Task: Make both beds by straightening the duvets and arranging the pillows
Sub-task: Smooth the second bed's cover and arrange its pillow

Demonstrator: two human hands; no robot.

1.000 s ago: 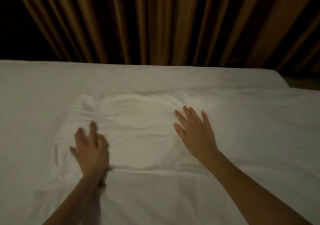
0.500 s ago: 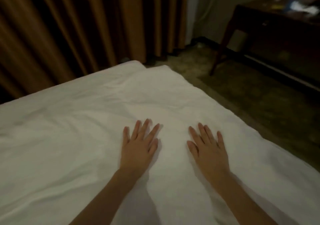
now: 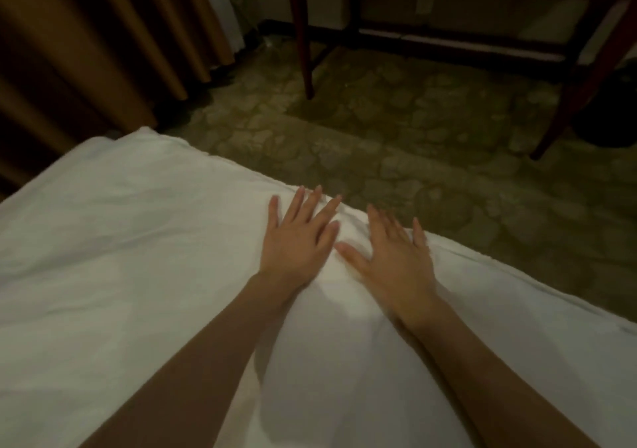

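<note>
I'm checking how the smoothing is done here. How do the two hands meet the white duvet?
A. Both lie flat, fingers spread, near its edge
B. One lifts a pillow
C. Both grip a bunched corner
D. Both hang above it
A: the left hand and right hand lie flat with straight, spread fingers on the duvet beside its floor-side edge.

Both your bare forearms reach forward from the bottom of the view, drawing closer toward the wrists. Your left hand (image 3: 299,237) lies palm down, fingers straight and spread, thumb pointing toward the other hand. Your right hand (image 3: 393,254) lies palm down just beside it, fingers straight and slightly fanned, thumb stretched out to the left. The two thumbs sit close together, not touching.
</note>
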